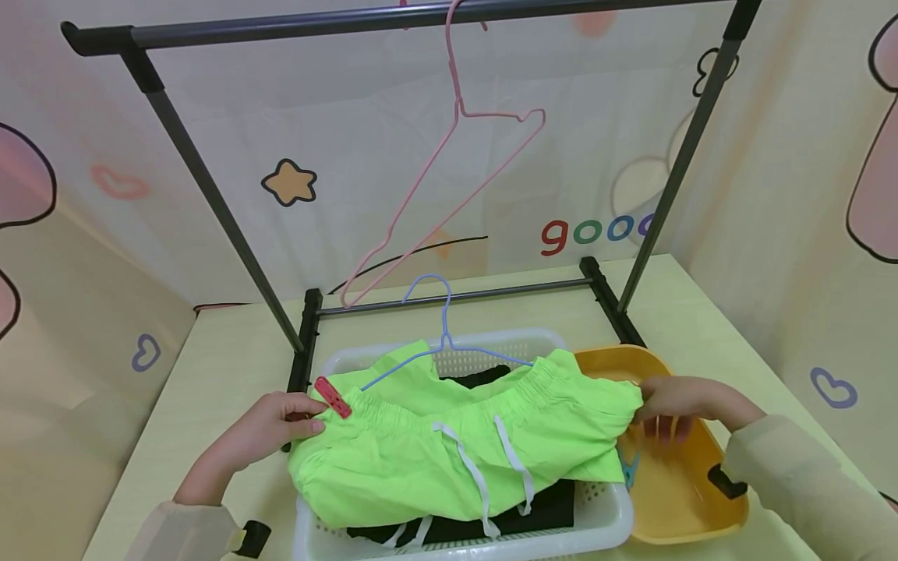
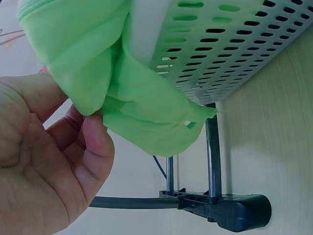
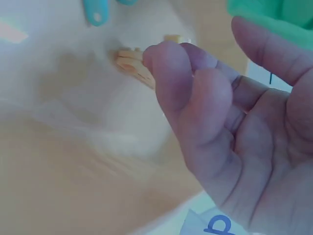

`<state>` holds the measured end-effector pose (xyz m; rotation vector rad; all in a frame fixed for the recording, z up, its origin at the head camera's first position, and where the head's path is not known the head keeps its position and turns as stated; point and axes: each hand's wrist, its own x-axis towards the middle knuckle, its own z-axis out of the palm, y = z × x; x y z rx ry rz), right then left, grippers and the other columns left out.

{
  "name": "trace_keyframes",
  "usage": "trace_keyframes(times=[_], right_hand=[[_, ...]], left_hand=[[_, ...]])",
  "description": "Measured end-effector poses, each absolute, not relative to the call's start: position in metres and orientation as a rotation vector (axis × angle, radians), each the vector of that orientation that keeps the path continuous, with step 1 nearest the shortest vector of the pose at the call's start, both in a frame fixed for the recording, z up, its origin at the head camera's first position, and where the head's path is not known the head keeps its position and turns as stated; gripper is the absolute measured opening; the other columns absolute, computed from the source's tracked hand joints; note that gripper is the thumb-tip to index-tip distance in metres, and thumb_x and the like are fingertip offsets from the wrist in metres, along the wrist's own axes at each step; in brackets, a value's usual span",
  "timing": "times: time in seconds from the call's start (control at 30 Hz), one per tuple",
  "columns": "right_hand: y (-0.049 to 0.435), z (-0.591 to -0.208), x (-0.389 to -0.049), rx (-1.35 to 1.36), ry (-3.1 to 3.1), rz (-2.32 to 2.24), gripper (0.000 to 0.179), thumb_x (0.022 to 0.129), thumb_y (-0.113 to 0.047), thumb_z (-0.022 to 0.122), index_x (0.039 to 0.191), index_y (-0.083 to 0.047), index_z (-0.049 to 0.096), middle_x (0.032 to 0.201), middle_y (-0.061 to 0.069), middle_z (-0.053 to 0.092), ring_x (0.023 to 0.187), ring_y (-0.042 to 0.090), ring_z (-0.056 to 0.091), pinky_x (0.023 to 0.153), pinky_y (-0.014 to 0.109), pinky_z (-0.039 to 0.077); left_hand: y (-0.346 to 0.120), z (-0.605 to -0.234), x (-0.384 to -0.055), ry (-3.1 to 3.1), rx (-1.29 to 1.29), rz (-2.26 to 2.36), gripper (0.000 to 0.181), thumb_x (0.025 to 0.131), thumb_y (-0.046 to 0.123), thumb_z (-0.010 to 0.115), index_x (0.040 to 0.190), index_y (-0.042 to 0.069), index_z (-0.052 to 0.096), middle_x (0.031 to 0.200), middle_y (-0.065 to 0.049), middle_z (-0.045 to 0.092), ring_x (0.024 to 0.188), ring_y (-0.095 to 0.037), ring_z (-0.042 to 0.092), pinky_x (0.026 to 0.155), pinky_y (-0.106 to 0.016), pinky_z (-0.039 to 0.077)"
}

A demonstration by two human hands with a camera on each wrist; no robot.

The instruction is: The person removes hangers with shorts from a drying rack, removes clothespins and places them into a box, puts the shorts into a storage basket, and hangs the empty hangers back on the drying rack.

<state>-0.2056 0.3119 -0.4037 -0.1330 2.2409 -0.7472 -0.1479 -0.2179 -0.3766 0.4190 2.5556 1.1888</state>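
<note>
Bright green shorts [image 1: 449, 452] with white drawstrings lie spread over a white perforated laundry basket [image 1: 606, 530]. A blue hanger [image 1: 447, 312] reaches into their waistband, its hook upright. On the left side of the waistband is a red clothespin [image 1: 333, 397]. My left hand [image 1: 277, 428] pinches the shorts' left edge beside it; in the left wrist view the cloth hangs from the fingertips. My right hand [image 1: 677, 397] is at the shorts' right edge, over the yellow basin [image 1: 730, 506]. The right wrist view shows its fingers [image 3: 210, 103] loosely bent, with nothing between them.
A black drying rack [image 1: 295, 27] stands behind the basket, with a pink hanger [image 1: 421, 175] on its top bar. Black clothing [image 1: 554, 506] lies in the basket under the shorts. A teal clothespin [image 3: 96, 12] and a yellow clothespin [image 3: 134, 66] are in the basin.
</note>
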Motion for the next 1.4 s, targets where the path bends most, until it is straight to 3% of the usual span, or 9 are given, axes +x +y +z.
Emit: trace_keyframes(times=[0.2,0.43,0.63,1.03,1.4], right_hand=[[0.318,-0.396,-0.214,-0.169,2.206,-0.832,0.027,0.08,-0.01,0.049,0.106,-0.003,0.054,0.078,0.009,0.059,0.06,0.018,0.056,0.052,0.031,0.049],[0.322,-0.384,-0.223,-0.233,2.176,-0.919,0.015,0.085,-0.016,0.05,0.093,-0.004,0.055,0.077,0.01,0.06,0.059,0.019,0.057,0.05,0.027,0.048],[0.321,-0.374,-0.228,-0.285,2.214,-0.94,0.028,0.09,-0.029,0.049,0.093,-0.002,0.056,0.073,0.008,0.058,0.058,0.018,0.056,0.051,0.027,0.048],[0.315,-0.358,-0.237,-0.312,2.288,-0.947,0.035,0.09,-0.028,0.049,0.101,0.005,0.05,0.076,0.01,0.057,0.06,0.021,0.055,0.055,0.03,0.049],[0.302,-0.342,-0.24,-0.439,2.33,-1.038,0.029,0.09,-0.026,0.049,0.096,0.002,0.054,0.07,0.007,0.053,0.056,0.016,0.051,0.052,0.028,0.048]], left_hand=[[-0.218,-0.377,-0.148,2.559,0.424,1.187,0.035,0.082,0.021,0.062,0.106,-0.004,0.061,0.097,-0.015,0.062,0.075,0.0,0.049,0.066,-0.02,0.045],[-0.217,-0.376,-0.148,2.563,0.425,1.191,0.035,0.082,0.021,0.062,0.106,-0.004,0.061,0.096,-0.013,0.062,0.075,0.0,0.049,0.066,-0.02,0.045],[-0.217,-0.376,-0.147,2.558,0.438,1.198,0.034,0.082,0.021,0.061,0.105,-0.004,0.061,0.095,-0.012,0.062,0.075,0.0,0.049,0.066,-0.02,0.045],[-0.218,-0.377,-0.148,2.557,0.438,1.19,0.034,0.082,0.021,0.062,0.105,-0.003,0.062,0.094,-0.013,0.062,0.074,0.0,0.049,0.065,-0.02,0.045],[-0.218,-0.376,-0.148,2.555,0.431,1.194,0.034,0.082,0.021,0.062,0.106,-0.004,0.061,0.096,-0.014,0.062,0.075,0.0,0.049,0.066,-0.02,0.045]])
